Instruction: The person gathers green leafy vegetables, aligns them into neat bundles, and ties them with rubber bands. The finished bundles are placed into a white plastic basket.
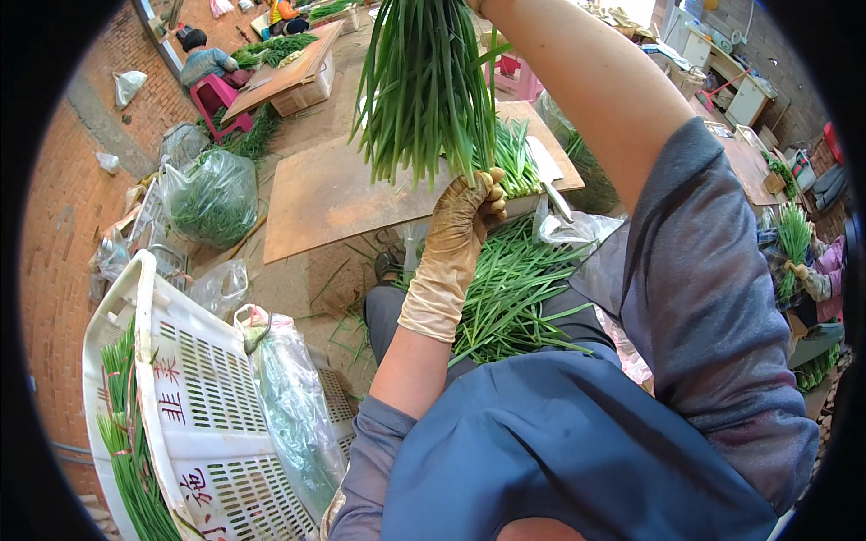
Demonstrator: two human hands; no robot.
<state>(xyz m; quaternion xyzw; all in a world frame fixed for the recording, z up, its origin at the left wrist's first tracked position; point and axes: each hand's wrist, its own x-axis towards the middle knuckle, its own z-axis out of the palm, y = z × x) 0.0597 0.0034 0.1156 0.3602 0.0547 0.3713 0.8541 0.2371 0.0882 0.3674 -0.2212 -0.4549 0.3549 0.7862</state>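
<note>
A large bunch of garlic chives (pixel 426 88) hangs upright in front of me, leaf tips down. My right hand (pixel 477 6), mostly cut off by the top edge, grips it from above. In a stained, pale rubber glove, my left hand (pixel 473 196) has its fingers curled around a few leaf ends at the bunch's lower right edge. Loose chive leaves (pixel 507 291) lie heaped across my lap. Behind the left hand, more chives (pixel 515 155) rest on a wooden board (pixel 338 196), beside a broad-bladed knife (pixel 545 159) whose handle juts over the near edge.
A white plastic crate (pixel 223 379) bearing writing holds tied chive bundles (pixel 125 419) at my left. A clear plastic bag (pixel 291 379) hangs on its side. Beyond sits a bag of greens (pixel 213 199). Other people work at the upper left and far right.
</note>
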